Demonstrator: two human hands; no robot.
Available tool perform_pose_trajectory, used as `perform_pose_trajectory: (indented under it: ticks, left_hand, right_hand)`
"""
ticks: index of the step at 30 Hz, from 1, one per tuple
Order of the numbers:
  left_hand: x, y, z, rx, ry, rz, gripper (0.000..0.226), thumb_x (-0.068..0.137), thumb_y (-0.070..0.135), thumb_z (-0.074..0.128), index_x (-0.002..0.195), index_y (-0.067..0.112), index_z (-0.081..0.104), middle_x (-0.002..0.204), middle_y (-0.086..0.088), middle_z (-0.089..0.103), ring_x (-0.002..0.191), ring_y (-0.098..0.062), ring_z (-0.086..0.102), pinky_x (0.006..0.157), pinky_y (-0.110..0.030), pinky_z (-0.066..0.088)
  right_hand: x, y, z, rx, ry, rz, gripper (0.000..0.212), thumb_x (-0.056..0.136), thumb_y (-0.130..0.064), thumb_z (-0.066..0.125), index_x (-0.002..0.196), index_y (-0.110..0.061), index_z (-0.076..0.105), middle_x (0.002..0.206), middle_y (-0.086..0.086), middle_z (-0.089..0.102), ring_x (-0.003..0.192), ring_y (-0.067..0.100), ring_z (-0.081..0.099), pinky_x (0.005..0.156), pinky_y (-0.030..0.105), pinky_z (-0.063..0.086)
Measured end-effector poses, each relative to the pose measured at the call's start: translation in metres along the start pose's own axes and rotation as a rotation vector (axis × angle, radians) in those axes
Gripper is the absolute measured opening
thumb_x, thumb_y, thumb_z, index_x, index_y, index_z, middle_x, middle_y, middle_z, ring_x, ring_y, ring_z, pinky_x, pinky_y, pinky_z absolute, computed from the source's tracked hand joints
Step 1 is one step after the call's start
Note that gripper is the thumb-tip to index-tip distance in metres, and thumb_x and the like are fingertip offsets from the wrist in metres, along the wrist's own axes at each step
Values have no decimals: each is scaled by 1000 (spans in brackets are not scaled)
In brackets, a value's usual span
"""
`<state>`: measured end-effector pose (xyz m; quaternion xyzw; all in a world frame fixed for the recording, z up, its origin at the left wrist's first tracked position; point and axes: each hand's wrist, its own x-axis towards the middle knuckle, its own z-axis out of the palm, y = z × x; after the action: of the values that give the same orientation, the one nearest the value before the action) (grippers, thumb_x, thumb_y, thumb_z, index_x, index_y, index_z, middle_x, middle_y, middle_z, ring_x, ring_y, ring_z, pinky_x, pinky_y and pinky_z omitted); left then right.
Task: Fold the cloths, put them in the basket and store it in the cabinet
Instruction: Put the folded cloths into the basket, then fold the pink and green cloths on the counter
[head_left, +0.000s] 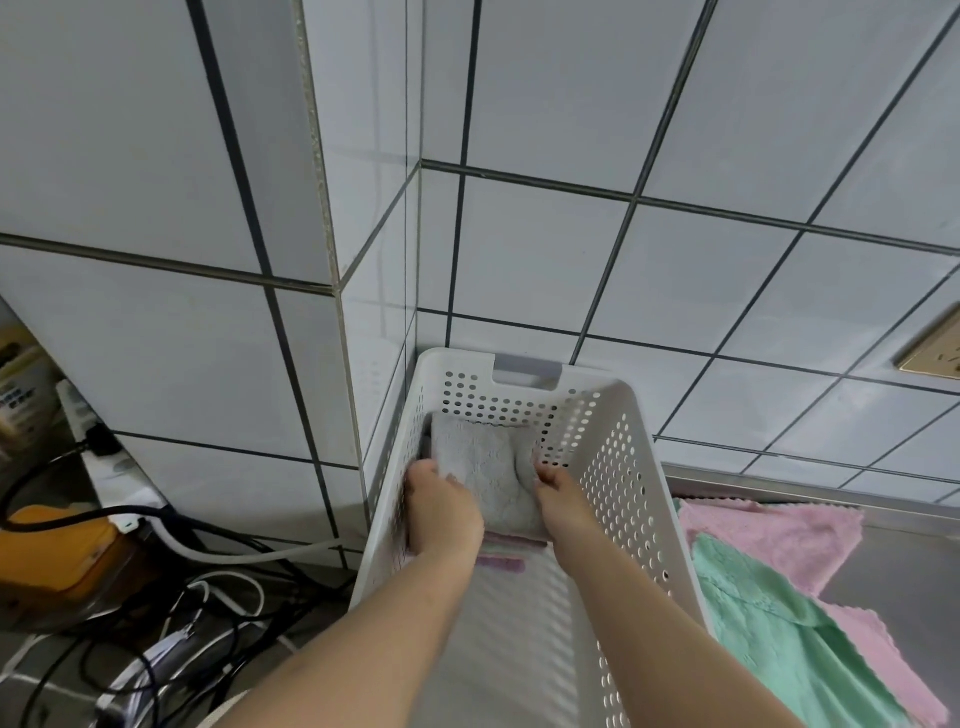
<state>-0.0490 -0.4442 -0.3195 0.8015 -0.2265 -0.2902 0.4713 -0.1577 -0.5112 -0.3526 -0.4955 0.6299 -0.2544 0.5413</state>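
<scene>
A white perforated basket (618, 467) stands against the tiled wall corner. Inside it lies a folded grey cloth (485, 467) on top of other folded cloths whose pink and pale edges (501, 558) show beneath. My left hand (441, 512) grips the grey cloth's left side and my right hand (563, 501) grips its right side, both inside the basket. To the right of the basket, unfolded cloths lie spread on the steel counter: a pink cloth (769, 535) and a green cloth (779, 644) overlapping another pink one (893, 670).
The steel counter (909, 566) runs right of the basket, with a wall socket (932, 351) above it. Left of the tiled pillar (171, 322), lower down, are tangled cables (208, 597), a power strip (83, 421) and an orange container (57, 551).
</scene>
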Motion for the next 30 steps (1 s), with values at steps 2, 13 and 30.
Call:
perform_pose_trajectory:
  ticks: [2,13,30]
  left_hand:
    - [-7,1,1,169,40,328,41,95,9,40,136,11,38,139,-7,44,129,-23,40,108,-34,32]
    - [23,-21,25,1012,-367,565,63,98,27,32,150,13,1,159,-6,-7,145,-24,-11,118,-45,-5]
    - [23,38,-2,306,-294,483,36,97,27,44,130,15,51,132,-2,55,119,-18,51,95,-29,39]
  right_hand:
    - [1,-1,1,-53,-19,-7,36,96,-24,46,131,-16,48,130,3,56,116,25,55,102,43,43]
    - [-7,9,3,-972,-58,-401,53,99,-41,28,148,-33,12,159,-4,-5,146,18,-2,117,47,6]
    - [-65,-55,-43,-256,135,-334,40,100,-20,36,139,-20,39,139,1,48,122,17,48,91,22,33]
